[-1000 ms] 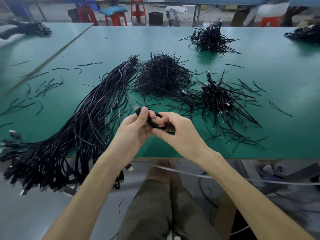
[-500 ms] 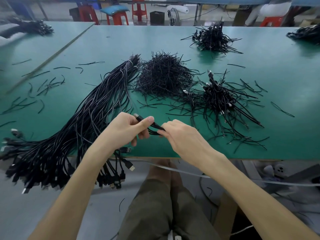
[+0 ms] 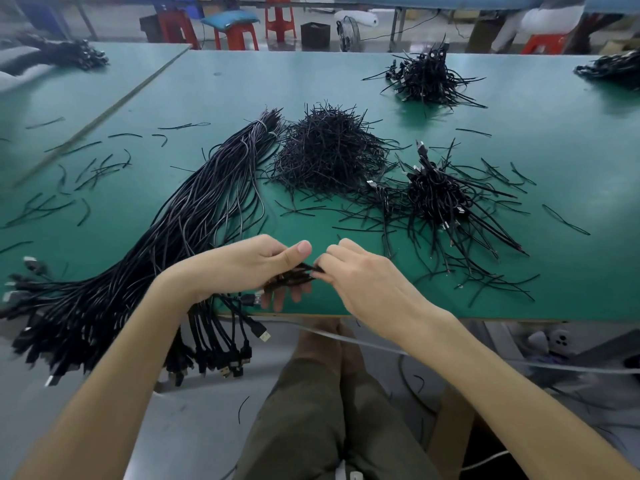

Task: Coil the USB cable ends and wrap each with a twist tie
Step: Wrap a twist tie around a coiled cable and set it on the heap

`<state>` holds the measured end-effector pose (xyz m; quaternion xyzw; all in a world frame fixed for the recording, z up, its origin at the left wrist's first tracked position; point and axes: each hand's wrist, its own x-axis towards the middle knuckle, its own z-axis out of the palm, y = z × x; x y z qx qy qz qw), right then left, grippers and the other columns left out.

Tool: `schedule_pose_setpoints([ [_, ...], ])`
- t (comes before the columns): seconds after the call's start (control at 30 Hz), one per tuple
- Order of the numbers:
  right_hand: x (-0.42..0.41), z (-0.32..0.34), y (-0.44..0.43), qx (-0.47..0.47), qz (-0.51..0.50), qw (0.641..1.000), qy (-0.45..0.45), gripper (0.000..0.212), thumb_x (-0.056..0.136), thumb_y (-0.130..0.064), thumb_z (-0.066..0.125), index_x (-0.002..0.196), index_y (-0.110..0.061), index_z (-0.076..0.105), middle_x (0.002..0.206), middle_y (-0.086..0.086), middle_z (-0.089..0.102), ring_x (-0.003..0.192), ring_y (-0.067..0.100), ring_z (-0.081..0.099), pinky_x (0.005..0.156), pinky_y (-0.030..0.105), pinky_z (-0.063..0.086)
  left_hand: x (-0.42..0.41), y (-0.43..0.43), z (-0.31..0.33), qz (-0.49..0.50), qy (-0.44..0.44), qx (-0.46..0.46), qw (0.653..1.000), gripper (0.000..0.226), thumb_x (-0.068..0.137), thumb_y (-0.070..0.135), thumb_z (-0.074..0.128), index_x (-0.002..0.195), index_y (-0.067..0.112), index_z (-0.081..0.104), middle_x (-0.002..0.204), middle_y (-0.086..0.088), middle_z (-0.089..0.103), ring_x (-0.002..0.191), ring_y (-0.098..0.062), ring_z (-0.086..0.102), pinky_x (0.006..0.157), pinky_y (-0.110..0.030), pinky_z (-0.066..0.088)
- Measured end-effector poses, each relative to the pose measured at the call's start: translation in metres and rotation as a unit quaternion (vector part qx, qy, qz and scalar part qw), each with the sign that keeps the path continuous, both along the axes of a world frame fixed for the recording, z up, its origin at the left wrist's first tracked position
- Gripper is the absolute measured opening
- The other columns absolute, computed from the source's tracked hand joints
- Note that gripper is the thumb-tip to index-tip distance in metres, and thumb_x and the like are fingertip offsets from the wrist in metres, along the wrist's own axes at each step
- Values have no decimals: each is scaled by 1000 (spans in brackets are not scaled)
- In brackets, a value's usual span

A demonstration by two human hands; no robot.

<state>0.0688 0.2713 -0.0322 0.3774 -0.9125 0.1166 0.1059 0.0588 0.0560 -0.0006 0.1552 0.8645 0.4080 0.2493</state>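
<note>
Bare forearms [image 3: 131, 348], olive-green shorts [image 3: 311, 431]

The scene is recognised as a small assembly workshop or factory floor. A long green worktop [image 3: 519, 271] is covered with stock in bulk. A thick bundle of USB cables [image 3: 194, 223] is spread out at 9 o'clock, a heap of twist ties [image 3: 329, 154] is piled at 12 o'clock, and a pile of coiled cables [image 3: 436, 199] is gathered at 2 o'clock. Another such pile [image 3: 426, 77] is seen farther off at 1 o'clock. A second green worktop [image 3: 69, 95] is set alongside at 10 o'clock. Red plastic stools [image 3: 235, 36] and a fan [image 3: 348, 34] are seen on the bare floor beyond.
</note>
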Motion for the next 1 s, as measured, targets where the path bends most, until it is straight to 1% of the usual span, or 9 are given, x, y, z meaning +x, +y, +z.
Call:
schedule_pose_setpoints([
  [0.07, 2, 0, 0, 1, -6, 1000, 25, 13, 88, 3, 70, 86, -8, 63, 80, 4, 54, 78, 24, 52, 59, 34, 47, 1, -1, -3, -22, -47, 26, 998, 71, 101, 64, 29, 96, 12, 78, 77, -3, 74, 59, -22, 60, 59, -23, 50],
  [0.13, 1, 2, 1, -2, -5, 999, 42, 14, 86, 6, 69, 87, -6, 64, 80, 5, 55, 77, 25, 52, 60, 36, 47, 1, 1, -10, -30, -71, 65, 995, 68, 104, 62, 31, 95, 8, 72, 70, -8, 56, 51, -22, 41, 49, -24, 37],
  [0.23, -4, 5, 5, 9, -8, 1000, 7, 12, 102, -13, 52, 100, -7, 62, 91, 4, 54, 89, 23, 51, 69, 38, 51, -1, 12, -19, 23, -54, 114, 992, 53, 102, 56, 39, 83, 10, 58, 63, 1, 34, 49, -14, 23, 42, -22, 22],
  [0.37, -10, 7, 7, 1, -40, 991, -128, 44, 101, -53, 38, 112, -14, 56, 98, -7, 50, 95, 12, 44, 80, 32, 44, -6, 25, -25, 65, 77, 38, 994, 52, 105, 46, 42, 70, 8, 51, 52, 10, 38, 46, -10, 29, 46, -20, 28],
  [0.5, -12, 6, 7, -22, -56, 983, -174, 28, 104, -45, 45, 96, -19, 46, 89, -9, 46, 87, 15, 44, 79, 37, 43, -4, 31, -36, 74, 151, -28, 985, 53, 108, 44, 40, 75, 6, 56, 53, 11, 42, 52, -11, 34, 54, -27, 30],
  [0.67, -12, 0, 9, -70, -33, 993, -85, 26, 103, -33, 52, 106, -8, 60, 98, 1, 59, 96, 20, 52, 79, 43, 50, -3, 33, -34, 88, 75, 70, 991, 52, 106, 46, 38, 69, 12, 49, 48, 11, 36, 43, -10, 27, 43, -20, 26],
  [0.83, -8, -7, 14, -115, 8, 990, 81, 23, 99, -23, 56, 89, -4, 66, 79, 3, 57, 77, 23, 53, 67, 38, 52, 3, 26, -26, 41, -91, 136, 986, 55, 97, 65, 39, 73, 20, 59, 58, 7, 29, 46, -14, 21, 40, -22, 18],
  [0.9, -11, -8, 17, -127, 17, 984, 120, 23, 99, -23, 57, 89, -5, 69, 76, 3, 58, 74, 24, 54, 68, 40, 52, 6, 26, -26, 19, -108, 154, 982, 52, 100, 63, 39, 73, 22, 55, 62, 7, 30, 49, -15, 20, 42, -23, 16],
  [1.0, -17, -4, 21, -112, 3, 979, 169, 21, 96, -28, 65, 97, -8, 72, 83, 1, 66, 81, 26, 60, 75, 41, 51, 6, 36, -30, 76, -64, 178, 979, 47, 106, 52, 39, 73, 18, 44, 63, 5, 30, 50, -15, 24, 42, -22, 20],
])
